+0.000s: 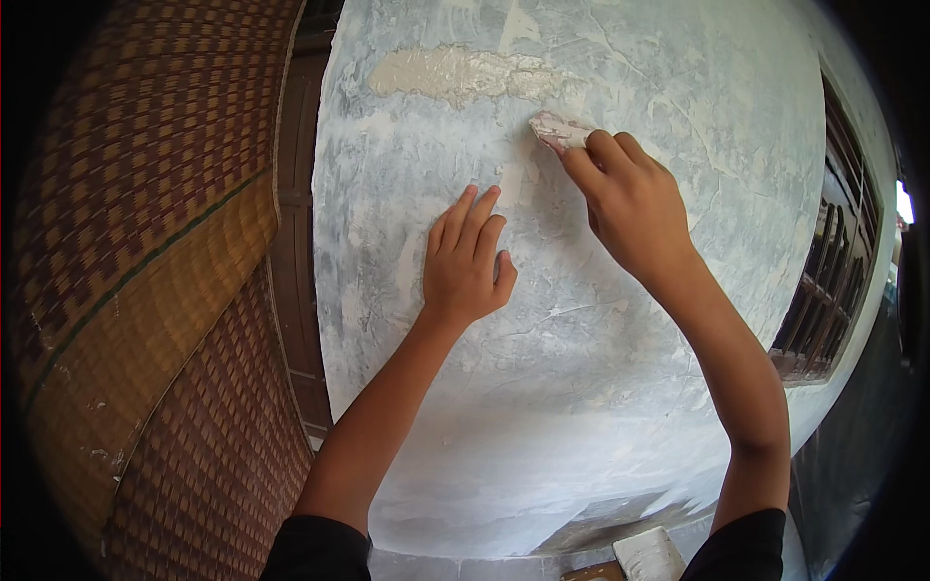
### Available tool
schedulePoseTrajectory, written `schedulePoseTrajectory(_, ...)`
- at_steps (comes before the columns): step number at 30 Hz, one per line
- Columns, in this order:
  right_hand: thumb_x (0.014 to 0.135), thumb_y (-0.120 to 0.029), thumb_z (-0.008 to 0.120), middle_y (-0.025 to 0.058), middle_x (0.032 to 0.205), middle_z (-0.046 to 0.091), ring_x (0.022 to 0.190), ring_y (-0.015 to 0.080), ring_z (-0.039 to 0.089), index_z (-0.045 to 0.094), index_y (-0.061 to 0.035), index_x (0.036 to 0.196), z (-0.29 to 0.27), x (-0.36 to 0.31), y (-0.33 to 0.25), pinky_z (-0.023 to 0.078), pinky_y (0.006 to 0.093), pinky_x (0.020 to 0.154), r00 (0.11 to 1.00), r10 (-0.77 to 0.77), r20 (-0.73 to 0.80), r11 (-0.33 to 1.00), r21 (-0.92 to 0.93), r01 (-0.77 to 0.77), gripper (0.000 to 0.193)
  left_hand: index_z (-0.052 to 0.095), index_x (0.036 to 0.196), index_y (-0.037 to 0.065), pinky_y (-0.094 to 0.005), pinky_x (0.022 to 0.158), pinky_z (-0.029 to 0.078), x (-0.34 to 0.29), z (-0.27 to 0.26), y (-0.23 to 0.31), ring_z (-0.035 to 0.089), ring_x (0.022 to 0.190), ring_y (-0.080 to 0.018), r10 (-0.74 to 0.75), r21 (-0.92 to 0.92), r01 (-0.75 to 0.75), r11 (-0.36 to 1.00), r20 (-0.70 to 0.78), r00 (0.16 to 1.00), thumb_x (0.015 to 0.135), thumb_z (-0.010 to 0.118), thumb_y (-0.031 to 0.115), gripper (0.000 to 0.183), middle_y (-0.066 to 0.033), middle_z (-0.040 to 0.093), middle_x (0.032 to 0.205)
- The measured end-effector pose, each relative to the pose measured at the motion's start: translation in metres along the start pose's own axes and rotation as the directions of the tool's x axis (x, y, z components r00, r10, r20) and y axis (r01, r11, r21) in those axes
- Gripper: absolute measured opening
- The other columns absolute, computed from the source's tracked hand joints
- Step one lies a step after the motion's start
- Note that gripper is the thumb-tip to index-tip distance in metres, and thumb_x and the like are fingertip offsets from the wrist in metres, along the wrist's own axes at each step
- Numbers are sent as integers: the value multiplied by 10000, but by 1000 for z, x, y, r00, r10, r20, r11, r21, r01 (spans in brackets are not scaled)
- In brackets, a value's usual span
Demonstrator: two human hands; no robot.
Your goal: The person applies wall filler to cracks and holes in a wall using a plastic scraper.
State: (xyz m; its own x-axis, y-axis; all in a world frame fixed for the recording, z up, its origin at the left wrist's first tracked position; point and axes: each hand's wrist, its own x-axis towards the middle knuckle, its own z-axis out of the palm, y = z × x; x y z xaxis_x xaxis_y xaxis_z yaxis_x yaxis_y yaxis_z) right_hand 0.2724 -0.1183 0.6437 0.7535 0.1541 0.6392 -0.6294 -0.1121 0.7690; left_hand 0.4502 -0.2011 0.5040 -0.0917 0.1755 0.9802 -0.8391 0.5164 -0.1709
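Note:
In front of me stands a wall with patchy grey and white plaster. My right hand grips a putty knife by its handle, most of which the fingers hide. White paste coats the knife, and its tip points left at the wall. A thick, rough band of wet putty runs across the upper wall, up and left of the knife. Lower down and to the left, my left hand lies against the wall with its fingers stretched out, holding nothing.
Woven brown and tan mats hang along the left, beside a dark brown wooden door frame. A window with dark bars is set in the wall at right. A whitish slab-like piece lies at the wall's foot.

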Motion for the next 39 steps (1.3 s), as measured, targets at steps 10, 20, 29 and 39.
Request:
schedulePoseTrajectory(10, 922, -41, 615, 151, 919, 729, 813, 221, 682, 697, 75, 1079, -23, 84, 75, 548, 336, 758, 857, 498, 131, 650, 598, -469, 212, 562, 1153, 49, -474, 1072, 338, 1, 0, -1, 436, 1375, -355, 3, 4, -3, 1000, -4, 1000, 770, 594, 130, 393, -154, 521, 1432)
schedulePoseTrajectory(20, 918, -77, 640, 159, 980, 741, 896, 212, 677, 719, 36, 1124, 19, 123, 107, 527, 354, 843, 789, 472, 394, 491, 626, -606, 248, 563, 1155, 35, -477, 1068, 343, -1, -2, -1, 437, 1371, -366, 12, 8, -12, 1000, 6, 1000, 772, 595, 135, 398, -172, 516, 1435)
schedulePoseTrajectory(29, 893, -52, 650, 135, 881, 737, 793, 199, 668, 728, 48, 1071, 27, 122, 132, 530, 350, 804, 724, 588, 361, 373, 674, -638, 219, 564, 1152, 33, -480, 1069, 344, -1, -1, -2, 439, 1368, -368, 7, 6, -7, 1000, 10, 1000, 778, 588, 138, 389, -172, 518, 1433)
schedulePoseTrajectory(39, 893, -42, 643, 128, 899, 741, 810, 192, 662, 734, 48, 1043, 33, 134, 121, 525, 339, 769, 765, 552, 332, 446, 657, -608, 197, 564, 1141, 38, -474, 1068, 344, 0, -1, -1, 444, 1361, -370, 15, 7, -15, 1000, -8, 1000, 773, 584, 132, 381, -172, 523, 1427)
